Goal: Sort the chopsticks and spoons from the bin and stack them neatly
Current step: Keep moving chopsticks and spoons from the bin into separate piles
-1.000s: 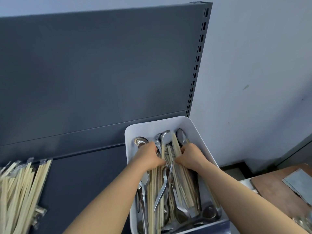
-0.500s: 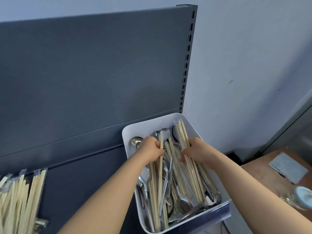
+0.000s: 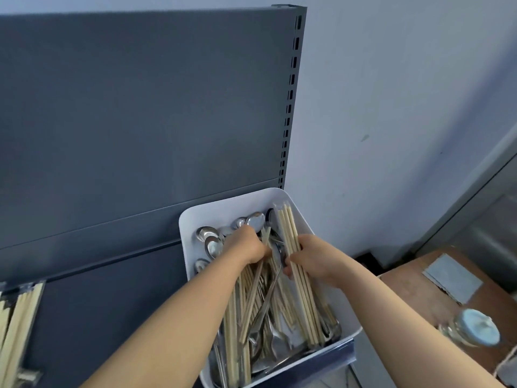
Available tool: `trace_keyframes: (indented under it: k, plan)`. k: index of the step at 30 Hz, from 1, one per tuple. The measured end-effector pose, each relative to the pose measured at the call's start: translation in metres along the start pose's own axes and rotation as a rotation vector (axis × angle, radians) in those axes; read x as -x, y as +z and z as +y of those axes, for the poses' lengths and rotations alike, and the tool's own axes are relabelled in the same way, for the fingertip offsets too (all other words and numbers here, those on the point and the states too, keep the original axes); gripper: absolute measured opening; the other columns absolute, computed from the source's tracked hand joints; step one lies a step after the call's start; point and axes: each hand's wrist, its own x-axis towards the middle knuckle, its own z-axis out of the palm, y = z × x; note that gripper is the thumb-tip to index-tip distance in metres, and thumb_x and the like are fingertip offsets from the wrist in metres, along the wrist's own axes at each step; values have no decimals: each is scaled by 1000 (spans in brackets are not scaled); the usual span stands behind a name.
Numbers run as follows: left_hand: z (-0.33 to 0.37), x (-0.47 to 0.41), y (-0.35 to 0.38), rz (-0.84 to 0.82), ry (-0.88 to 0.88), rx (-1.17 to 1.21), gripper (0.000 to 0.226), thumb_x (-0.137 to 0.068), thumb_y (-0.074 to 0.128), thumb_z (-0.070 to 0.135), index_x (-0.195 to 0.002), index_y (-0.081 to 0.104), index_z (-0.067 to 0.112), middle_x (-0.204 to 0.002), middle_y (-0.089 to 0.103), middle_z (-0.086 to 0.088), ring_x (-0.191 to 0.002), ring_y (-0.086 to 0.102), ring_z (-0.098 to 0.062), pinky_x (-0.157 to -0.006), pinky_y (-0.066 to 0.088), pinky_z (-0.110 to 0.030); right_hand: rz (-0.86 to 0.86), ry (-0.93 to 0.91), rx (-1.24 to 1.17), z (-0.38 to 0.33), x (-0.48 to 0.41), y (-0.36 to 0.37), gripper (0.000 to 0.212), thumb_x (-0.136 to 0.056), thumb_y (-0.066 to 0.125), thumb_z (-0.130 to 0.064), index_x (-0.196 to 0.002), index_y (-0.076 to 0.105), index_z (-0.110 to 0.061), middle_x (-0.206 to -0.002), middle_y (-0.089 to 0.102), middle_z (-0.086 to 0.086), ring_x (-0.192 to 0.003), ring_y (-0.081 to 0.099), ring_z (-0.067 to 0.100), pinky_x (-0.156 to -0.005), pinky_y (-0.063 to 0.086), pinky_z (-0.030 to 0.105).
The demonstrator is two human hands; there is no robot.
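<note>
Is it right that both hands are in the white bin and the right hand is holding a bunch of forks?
Not quite. In the head view both the left hand and the right hand are in the white bin, but the right hand is holding a bunch of chopsticks, not forks.

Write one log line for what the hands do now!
right hand: grips chopstick bundle | left hand: in bin among spoons

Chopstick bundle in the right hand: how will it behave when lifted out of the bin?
The chopstick bundle looks thin, straight and wooden: probably stiff and light. Held loose by the right hand, sticks may slide or fan apart. Lower ends lie among spoons, so may snag.
</note>
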Motion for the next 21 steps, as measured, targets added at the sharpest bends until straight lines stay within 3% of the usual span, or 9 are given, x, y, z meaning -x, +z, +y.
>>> trace_keyframes:
  k: [2, 5, 9, 12, 15, 17, 21]
  plan:
    - [-2, 0, -4, -25, 10, 82, 37, -67, 71, 42, -89, 66, 13, -79, 68, -3, -68, 62, -19, -61, 51, -28, -41, -25, 17, -2, -1, -2, 11, -79, 55, 2, -88, 59, -3, -79, 69, 16, -87, 70, 38, -82, 55, 57]
    - [2, 15, -26, 9, 70, 189, 22, -82, 64, 30, -71, 61, 11, -59, 52, -1, -54, 48, -17, -51, 34, -25, -54, -85, 42, -12, -1, -8, 15, -78, 51, 5, -79, 60, -7, -79, 70, 19, -84, 69, 39, -80, 56, 55]
    - [6, 39, -62, 193, 141, 257, 15, -92, 48, 22, -81, 51, 11, -70, 54, -3, -66, 53, -25, -60, 41, -32, -54, -204, 152, -40, 3, -15, 14, -84, 48, 1, -80, 57, -10, -77, 69, 12, -69, 64, 24, -70, 52, 36]
    - [-6, 59, -88, 377, 144, 340, 21, -97, 41, 25, -90, 50, 8, -75, 56, -8, -67, 56, -27, -64, 48, -41, -81, -290, 135, -65, 7, -11, 20, -89, 42, 2, -79, 55, -10, -75, 63, 8, -66, 60, 20, -70, 54, 37]
    - [-22, 87, -113, 593, 119, 494, 29, -101, 36, 29, -97, 50, 5, -79, 54, -8, -69, 53, -23, -71, 50, -47, -107, -371, 156, -91, 18, 0, 20, -92, 41, -1, -93, 59, -8, -81, 64, 6, -65, 60, 15, -61, 51, 30]
    - [-35, 110, -126, 717, 83, 591, 28, -102, 33, 30, -96, 48, 7, -81, 54, -7, -70, 53, -22, -70, 50, -43, -134, -419, 232, -108, 26, 13, 19, -94, 40, -6, -102, 58, -7, -87, 66, 7, -68, 59, 14, -59, 46, 26]
    - [-71, 148, -139, 915, -20, 791, 22, -101, 28, 26, -87, 40, 14, -74, 48, -5, -59, 46, -17, -50, 41, -25, -213, -523, 289, -143, 41, 46, 16, -91, 45, -7, -102, 56, -7, -92, 68, 11, -76, 65, 16, -74, 52, 35]
